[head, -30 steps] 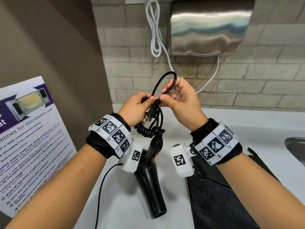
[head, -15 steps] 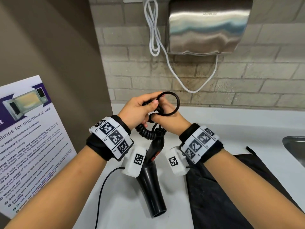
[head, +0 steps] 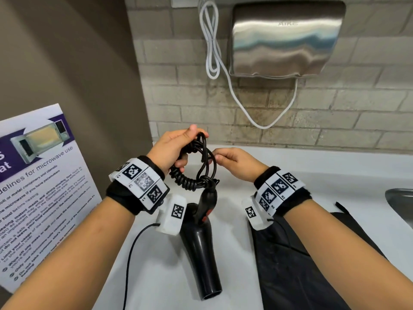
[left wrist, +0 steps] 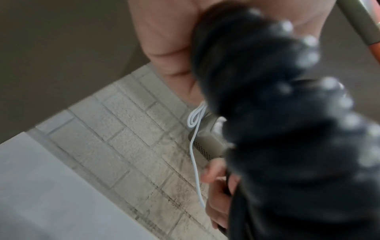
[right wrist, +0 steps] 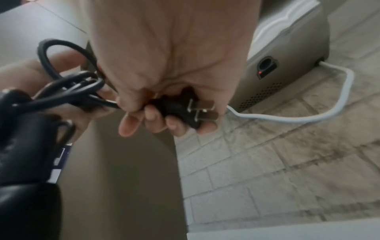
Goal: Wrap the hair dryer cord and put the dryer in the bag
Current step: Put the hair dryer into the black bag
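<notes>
The black hair dryer (head: 201, 249) lies on the white counter (head: 156, 276), nozzle toward the person, just left of the black bag (head: 297, 265). Its cord (head: 202, 162) is gathered in loops above the handle. The left hand (head: 173, 149) grips the loops; the right hand (head: 237, 163) curls around the plug (right wrist: 180, 108).

The right hand (right wrist: 170, 68) curls its fingers (right wrist: 152, 116) around the black plug (right wrist: 179, 107), prongs pointing to 3 o'clock. Looped cord (right wrist: 68, 81) runs toward 9 o'clock into the left hand (right wrist: 26, 76).
</notes>
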`<state>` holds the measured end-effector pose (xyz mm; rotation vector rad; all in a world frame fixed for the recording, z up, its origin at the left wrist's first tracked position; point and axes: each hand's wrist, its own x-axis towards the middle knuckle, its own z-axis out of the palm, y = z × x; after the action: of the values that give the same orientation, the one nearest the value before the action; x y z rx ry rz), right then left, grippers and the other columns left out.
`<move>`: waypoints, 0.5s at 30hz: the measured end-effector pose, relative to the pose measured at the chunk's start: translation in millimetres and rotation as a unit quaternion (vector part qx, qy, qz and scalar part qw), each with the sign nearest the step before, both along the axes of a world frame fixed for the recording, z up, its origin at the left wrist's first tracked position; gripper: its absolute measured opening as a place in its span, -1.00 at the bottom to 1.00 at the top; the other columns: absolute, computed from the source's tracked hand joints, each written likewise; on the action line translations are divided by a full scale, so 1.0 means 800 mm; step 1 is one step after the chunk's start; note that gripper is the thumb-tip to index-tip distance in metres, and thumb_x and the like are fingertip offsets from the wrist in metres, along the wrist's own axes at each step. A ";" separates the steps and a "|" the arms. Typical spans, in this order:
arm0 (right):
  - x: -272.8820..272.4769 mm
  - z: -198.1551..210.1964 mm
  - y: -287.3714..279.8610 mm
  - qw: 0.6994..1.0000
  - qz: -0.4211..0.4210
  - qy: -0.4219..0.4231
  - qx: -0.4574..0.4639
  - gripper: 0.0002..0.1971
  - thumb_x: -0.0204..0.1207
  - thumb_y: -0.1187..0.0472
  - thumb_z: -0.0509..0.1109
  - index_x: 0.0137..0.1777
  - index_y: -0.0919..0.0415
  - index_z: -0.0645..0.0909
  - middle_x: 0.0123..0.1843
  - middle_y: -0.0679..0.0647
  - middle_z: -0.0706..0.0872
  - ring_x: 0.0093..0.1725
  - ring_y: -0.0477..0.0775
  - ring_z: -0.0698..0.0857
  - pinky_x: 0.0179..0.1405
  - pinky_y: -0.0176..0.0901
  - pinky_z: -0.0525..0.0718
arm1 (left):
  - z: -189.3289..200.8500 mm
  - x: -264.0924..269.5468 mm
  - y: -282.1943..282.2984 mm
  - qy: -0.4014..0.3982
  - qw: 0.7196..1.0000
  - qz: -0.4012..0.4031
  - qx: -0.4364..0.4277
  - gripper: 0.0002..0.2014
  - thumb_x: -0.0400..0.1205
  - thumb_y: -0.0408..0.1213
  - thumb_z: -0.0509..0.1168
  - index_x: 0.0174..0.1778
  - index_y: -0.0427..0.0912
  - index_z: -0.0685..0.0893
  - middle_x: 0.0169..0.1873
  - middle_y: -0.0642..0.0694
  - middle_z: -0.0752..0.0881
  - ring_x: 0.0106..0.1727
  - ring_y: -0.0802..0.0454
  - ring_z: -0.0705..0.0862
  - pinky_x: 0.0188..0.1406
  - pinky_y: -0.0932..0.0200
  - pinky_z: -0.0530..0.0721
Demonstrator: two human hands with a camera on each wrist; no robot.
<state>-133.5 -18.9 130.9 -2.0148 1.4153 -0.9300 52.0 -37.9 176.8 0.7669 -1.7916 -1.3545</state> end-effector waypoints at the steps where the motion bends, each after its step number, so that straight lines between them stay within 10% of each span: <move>1: 0.001 0.002 -0.002 0.999 -0.021 0.024 -0.016 -0.77 0.66 0.29 0.16 0.07 0.27 0.67 -0.07 -0.17 0.69 0.02 -0.16 0.63 0.21 -0.21 0.49 | 0.000 -0.002 0.001 -0.002 1.000 0.008 -0.007 -0.69 0.50 0.11 0.16 -0.15 0.00 0.70 -0.50 0.17 0.68 -0.77 0.21 0.25 -0.76 0.40 0.38; 6: 0.006 0.017 0.000 0.984 -0.124 0.097 -0.081 -0.81 0.62 0.26 0.17 -0.10 0.18 0.63 -0.45 -0.13 0.48 -0.34 0.00 0.50 -0.20 -0.16 0.45 | 0.005 -0.004 -0.001 0.005 0.999 0.051 -0.007 -0.91 0.54 -0.26 0.37 -0.27 -0.06 0.72 -0.63 0.14 0.62 -0.81 0.22 0.25 -0.80 0.44 0.29; 15: 0.007 0.064 0.012 0.932 -0.242 -0.027 -0.268 -0.77 0.55 0.21 0.21 -0.20 0.21 0.68 -0.45 -0.23 0.52 -0.42 -0.22 0.46 -0.29 -0.20 0.40 | -0.002 0.001 -0.005 -0.041 0.999 0.030 -0.004 -0.82 0.55 -0.54 0.31 -0.16 -0.13 0.65 -0.65 0.13 0.61 -0.81 0.21 0.29 -0.77 0.38 0.34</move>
<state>-127.7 -9.5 182.4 -1.9996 1.8150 -1.7284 52.6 -42.2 175.4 0.8762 -1.8226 -1.2928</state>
